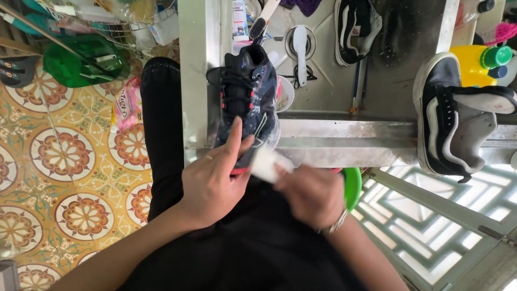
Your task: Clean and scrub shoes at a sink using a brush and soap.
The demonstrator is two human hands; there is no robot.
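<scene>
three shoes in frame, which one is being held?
The dark sneaker with pink accents, gripped by the left hand. The two black-and-white shoes, one in the sink and one on the ledge, lie untouched.

Sneaker on sink rim, hands at its heel; second shoe right.

pink pouch on tiled floor, left of dark trouser leg; flat, soft, pink with white patch and printed lettering. white tube upright at top of steel sink, behind dark shoe; narrow, white with blue and red print. yellow bottle at right edge, lying behind black-white shoe; green cap, no label legible. white carton in wire rack at top left, partly hidden, small blue print. no signs, no screens.
</scene>
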